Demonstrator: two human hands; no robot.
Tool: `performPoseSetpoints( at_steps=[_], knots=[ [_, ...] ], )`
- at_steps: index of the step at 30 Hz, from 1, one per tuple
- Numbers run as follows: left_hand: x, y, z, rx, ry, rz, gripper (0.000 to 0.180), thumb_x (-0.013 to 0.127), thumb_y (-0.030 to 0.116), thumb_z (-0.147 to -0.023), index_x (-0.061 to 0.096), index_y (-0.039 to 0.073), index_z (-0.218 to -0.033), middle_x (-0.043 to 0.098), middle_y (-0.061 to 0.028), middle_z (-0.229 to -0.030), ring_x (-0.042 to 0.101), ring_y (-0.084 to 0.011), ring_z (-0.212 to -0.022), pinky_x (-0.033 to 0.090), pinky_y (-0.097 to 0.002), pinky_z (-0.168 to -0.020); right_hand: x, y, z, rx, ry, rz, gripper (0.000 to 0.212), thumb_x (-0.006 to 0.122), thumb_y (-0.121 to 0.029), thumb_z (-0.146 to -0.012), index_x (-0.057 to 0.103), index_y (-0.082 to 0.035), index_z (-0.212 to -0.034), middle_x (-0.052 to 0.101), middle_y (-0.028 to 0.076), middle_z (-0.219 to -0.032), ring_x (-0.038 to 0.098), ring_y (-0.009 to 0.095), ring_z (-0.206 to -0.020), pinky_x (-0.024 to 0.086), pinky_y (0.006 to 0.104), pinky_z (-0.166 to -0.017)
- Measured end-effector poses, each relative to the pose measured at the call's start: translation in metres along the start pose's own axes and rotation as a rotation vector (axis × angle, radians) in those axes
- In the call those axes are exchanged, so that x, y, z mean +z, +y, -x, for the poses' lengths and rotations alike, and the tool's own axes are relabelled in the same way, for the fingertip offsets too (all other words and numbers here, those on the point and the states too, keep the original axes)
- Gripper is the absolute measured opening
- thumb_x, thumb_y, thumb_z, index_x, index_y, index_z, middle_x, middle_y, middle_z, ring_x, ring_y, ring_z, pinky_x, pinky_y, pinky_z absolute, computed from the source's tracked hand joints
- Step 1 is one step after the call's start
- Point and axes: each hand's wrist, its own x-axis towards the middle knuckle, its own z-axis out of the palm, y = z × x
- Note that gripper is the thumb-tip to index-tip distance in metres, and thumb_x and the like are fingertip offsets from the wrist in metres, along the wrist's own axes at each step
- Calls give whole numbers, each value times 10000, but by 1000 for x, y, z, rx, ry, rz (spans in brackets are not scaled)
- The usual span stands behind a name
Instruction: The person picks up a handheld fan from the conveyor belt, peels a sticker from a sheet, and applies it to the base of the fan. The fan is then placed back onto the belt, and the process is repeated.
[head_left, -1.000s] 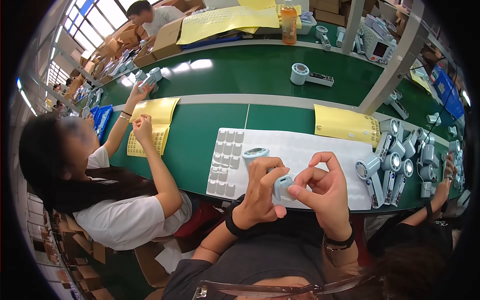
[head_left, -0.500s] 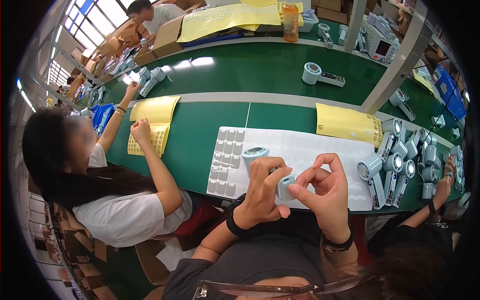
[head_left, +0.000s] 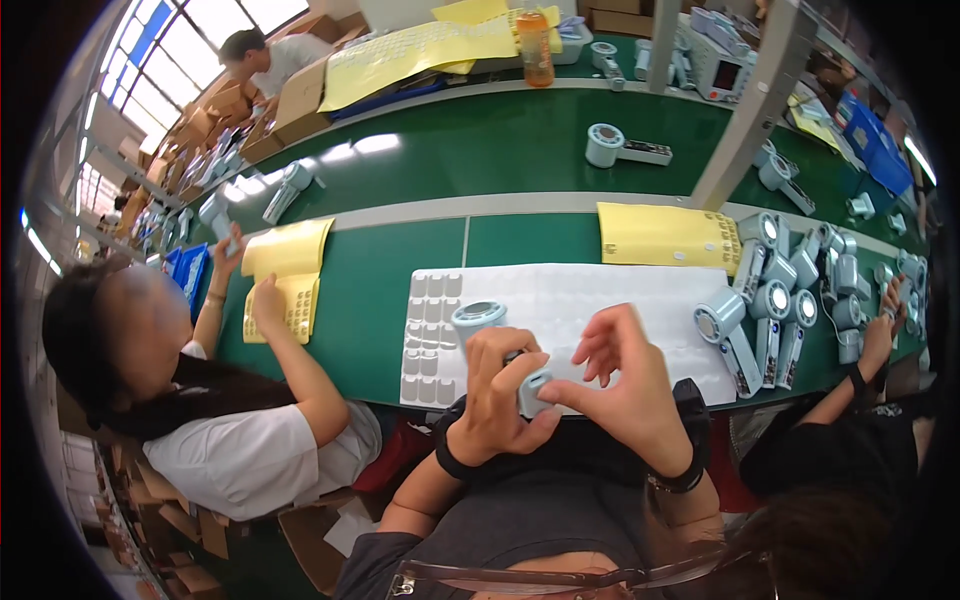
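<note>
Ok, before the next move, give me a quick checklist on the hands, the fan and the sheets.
1. Left hand gripping the light-blue fan: ok.
2. Right hand with its thumb at the end of the handle: ok.
3. Far side of the handle: cannot tell, hidden.
4. Grey pieces on the white sheet: ok, along its left side.
5. Full view of the white sheet: not ok, hands and fan cover part.
6. Pile of fans apart from both hands: ok.

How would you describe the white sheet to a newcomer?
On the near part of the green bench, look under and just beyond the wearer's left hand and right hand. There lies the white sheet, grey stickers lined up at its left end; nearby sheets are yellow.
</note>
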Motion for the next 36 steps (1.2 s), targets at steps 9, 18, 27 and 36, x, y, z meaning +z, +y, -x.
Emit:
performPoseSetpoints(
  at_steps=[9, 18, 27, 36],
  knots=[
    [19, 15, -17, 105, -452, 124, 635, 740, 178, -691, 437, 79, -1240, 553, -170, -1146, 558, -350, -988, 402, -456, -848, -21, 64, 10, 154, -479, -979, 500, 754, -89, -829, 390, -81, -1172, 601, 14, -944, 542, 66, -813, 442, 209, -703],
    [54, 26, -34, 196, -282, 156, 830, 828, 224, -693, 326, 108, -1343, 470, -176, -1285, 477, -382, -1147, 337, -542, -1041, -64, 104, 65, -4, -60, -529, 493, 624, -82, -908, 427, -67, -1360, 610, 45, -1045, 561, 92, -907, 454, 233, -731],
    [53, 16, -19, -49, -303, -42, 728, 790, 155, -743, 369, 64, -1330, 451, -180, -1285, 407, -406, -1215, 300, -563, -1083, -181, 137, 126, -195, 880, 637, 253, 546, -22, -901, 643, -55, -1132, 620, 135, -983, 585, 288, -889, 464, 341, -786],
    [52, 22, -20, -85, -386, -30, 650, 750, 117, -776, 412, 48, -1327, 442, -169, -1287, 386, -394, -1232, 305, -539, -1082, -217, 205, 114, 204, 1075, 1065, 263, 546, -60, -925, 645, -127, -1159, 609, 160, -999, 552, 355, -913, 456, 428, -805]
  ],
)
